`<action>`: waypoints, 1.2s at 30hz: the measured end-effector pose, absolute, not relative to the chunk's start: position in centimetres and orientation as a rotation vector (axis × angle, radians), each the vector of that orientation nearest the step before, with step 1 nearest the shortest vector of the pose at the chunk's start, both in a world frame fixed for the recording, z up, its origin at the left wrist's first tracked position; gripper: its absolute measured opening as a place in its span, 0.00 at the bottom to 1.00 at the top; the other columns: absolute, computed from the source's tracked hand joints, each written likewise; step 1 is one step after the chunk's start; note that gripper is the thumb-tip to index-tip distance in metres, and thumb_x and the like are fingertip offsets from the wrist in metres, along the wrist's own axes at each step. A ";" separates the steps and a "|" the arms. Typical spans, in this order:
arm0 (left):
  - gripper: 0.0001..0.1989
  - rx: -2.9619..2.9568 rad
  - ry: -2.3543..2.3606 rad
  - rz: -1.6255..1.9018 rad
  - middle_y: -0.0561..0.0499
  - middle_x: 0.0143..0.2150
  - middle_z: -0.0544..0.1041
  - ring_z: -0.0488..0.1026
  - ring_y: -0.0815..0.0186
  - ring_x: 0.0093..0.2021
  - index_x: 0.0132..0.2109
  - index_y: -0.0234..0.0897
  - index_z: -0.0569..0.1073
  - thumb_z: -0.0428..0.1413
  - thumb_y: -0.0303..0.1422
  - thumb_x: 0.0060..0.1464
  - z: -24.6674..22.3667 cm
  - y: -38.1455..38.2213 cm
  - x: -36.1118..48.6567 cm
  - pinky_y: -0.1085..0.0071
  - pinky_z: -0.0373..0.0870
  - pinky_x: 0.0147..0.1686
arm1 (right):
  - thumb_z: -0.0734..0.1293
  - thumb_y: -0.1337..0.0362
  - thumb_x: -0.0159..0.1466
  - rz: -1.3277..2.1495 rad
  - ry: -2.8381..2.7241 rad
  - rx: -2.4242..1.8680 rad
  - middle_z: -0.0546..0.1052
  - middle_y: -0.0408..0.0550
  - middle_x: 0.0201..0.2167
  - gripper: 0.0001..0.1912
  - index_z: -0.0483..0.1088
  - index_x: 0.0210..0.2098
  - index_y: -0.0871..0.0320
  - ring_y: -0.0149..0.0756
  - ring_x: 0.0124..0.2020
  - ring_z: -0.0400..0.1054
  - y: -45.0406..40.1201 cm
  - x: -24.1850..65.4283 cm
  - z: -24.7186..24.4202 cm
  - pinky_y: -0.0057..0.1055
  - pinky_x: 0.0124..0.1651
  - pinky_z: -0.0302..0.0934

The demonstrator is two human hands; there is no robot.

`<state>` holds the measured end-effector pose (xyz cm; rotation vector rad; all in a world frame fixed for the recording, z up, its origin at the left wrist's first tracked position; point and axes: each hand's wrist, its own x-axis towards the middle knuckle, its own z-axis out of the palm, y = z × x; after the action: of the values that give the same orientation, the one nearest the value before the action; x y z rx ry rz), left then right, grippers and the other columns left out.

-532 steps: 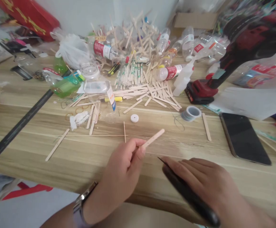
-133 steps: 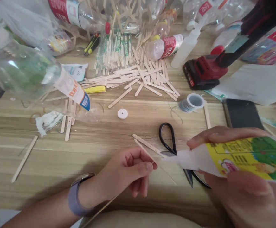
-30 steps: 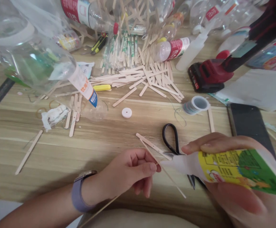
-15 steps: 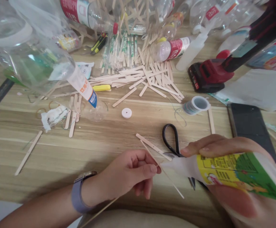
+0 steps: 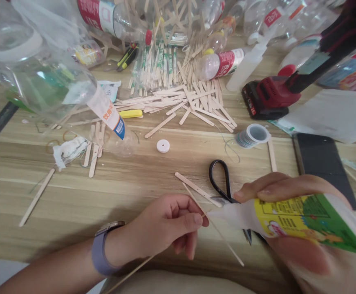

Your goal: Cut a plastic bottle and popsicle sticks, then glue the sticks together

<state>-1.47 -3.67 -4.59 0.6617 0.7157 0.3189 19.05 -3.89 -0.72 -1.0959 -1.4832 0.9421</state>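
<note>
My left hand [image 5: 173, 224] pinches a thin wooden stick [image 5: 131, 272], which runs from the lower edge up through my fingers. A second thin stick [image 5: 225, 240] crosses at my fingertips, slanting down to the right. My right hand [image 5: 303, 249] is wrapped round a squeeze bottle of glue [image 5: 294, 214] with a yellow and green label, tipped to the left. Its nozzle meets the place where the sticks cross. Partly behind the bottle lie black-handled scissors [image 5: 228, 183], and a flat craft stick [image 5: 193, 185] with small holes touches their side.
A clear jug [image 5: 43, 94] stands at left. Craft sticks [image 5: 178, 100] lie heaped mid-table, with a white disc [image 5: 163, 145] in front. At right are a thread spool [image 5: 251, 136], a red and black power tool [image 5: 269, 96] and a black phone [image 5: 321, 163]. Plastic bottles [image 5: 227, 63] crowd the back.
The crossing stick has slid slightly down and to the right. Both hands and the glue bottle stay almost where they were, with the nozzle still at the sticks.
</note>
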 end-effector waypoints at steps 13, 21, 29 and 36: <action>0.16 0.661 0.664 0.331 0.58 0.17 0.70 0.61 0.76 0.16 0.33 0.37 0.68 0.56 0.46 0.58 -4.5 -3.7 -1.6 0.79 0.55 0.18 | 0.72 0.37 0.50 0.836 -1.456 -1.131 0.79 0.43 0.25 0.24 0.72 0.32 0.50 0.38 0.25 0.73 -3.7 18.4 -0.6 0.31 0.24 0.68; 0.18 0.653 0.676 0.294 0.58 0.18 0.71 0.62 0.75 0.17 0.36 0.36 0.70 0.56 0.49 0.58 -4.7 -3.7 -1.7 0.78 0.55 0.19 | 0.70 0.37 0.53 0.857 -1.514 -1.092 0.79 0.44 0.28 0.23 0.71 0.35 0.48 0.38 0.26 0.73 -4.2 19.2 -1.7 0.31 0.25 0.67; 0.20 0.673 0.652 0.297 0.59 0.18 0.70 0.60 0.75 0.16 0.37 0.36 0.69 0.54 0.51 0.59 -4.6 -3.7 -1.6 0.77 0.54 0.19 | 0.71 0.38 0.54 0.849 -1.508 -1.094 0.79 0.43 0.27 0.22 0.71 0.34 0.49 0.37 0.26 0.74 -3.9 19.0 -1.2 0.29 0.26 0.68; 0.24 0.688 0.650 0.294 0.58 0.18 0.70 0.60 0.75 0.17 0.37 0.36 0.69 0.54 0.55 0.56 -4.8 -3.7 -1.6 0.76 0.53 0.19 | 0.72 0.40 0.54 0.932 -1.500 -1.030 0.80 0.45 0.30 0.22 0.74 0.39 0.48 0.38 0.29 0.74 -3.9 19.5 -1.5 0.30 0.27 0.68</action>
<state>-1.64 -3.65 -4.76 0.6877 0.6499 0.2938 19.52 -3.91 -1.54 -1.0296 -1.5003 0.9324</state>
